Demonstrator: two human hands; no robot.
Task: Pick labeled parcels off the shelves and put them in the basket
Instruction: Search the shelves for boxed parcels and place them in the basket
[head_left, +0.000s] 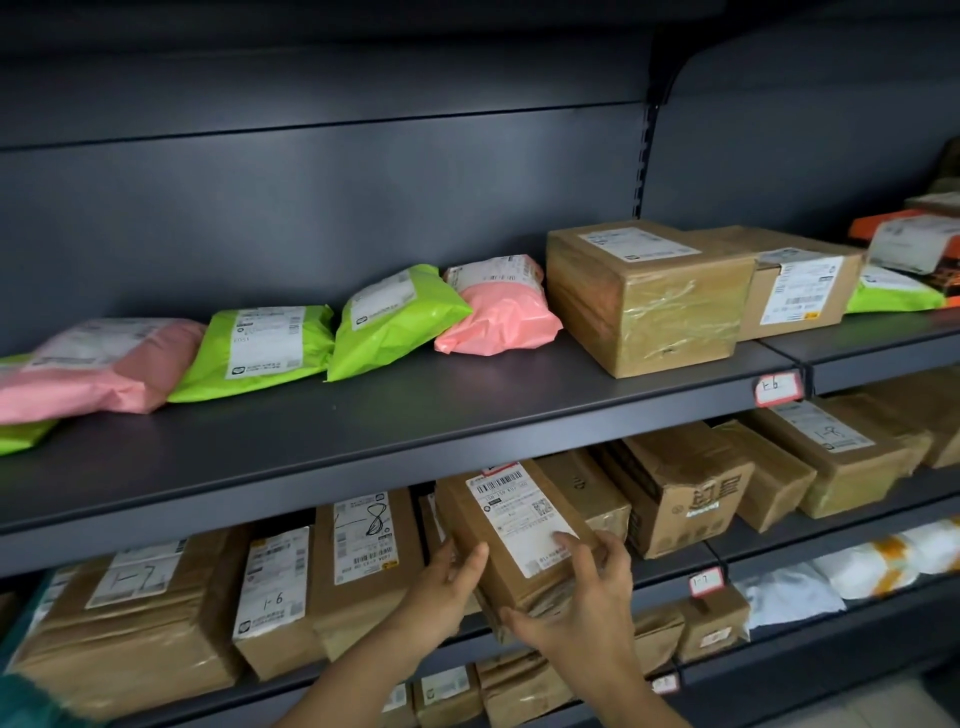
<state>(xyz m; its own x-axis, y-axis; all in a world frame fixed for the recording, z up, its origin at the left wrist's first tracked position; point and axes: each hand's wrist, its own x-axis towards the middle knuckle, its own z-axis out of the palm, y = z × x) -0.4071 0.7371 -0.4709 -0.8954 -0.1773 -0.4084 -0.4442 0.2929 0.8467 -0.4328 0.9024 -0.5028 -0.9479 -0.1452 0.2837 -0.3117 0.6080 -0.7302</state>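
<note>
Well, I am looking through the head camera at dark shelves full of parcels. Both hands are holding one brown parcel (501, 574) with a big white label (522, 512) on top. The parcel is sitting at the front of the middle shelf (665, 574). It is tilting, and its near end is sticking out past the shelf edge.

The left hand (449, 579) is gripping the left side of the parcel. Its thumb is lying on the top and its fingers are going round the side. The right hand (576, 610) is gripping the near right corner. Its thumb is pressing on the label and its fingers are curling under the near end. So both hands are closing round the same parcel.

Just to the left, a brown box with a big 8 (363, 551) written on it is standing on the same shelf. Just to the right, a plain brown box (584, 488) is lying beside the parcel.

On the upper shelf (363, 415), a pink bag (498, 317) is leaning against a green bag (395, 322), and a big taped box (649, 306) is sitting next to the pink one. A small red-edged tag (705, 580) is hanging on the middle shelf edge, near the right hand.
</note>
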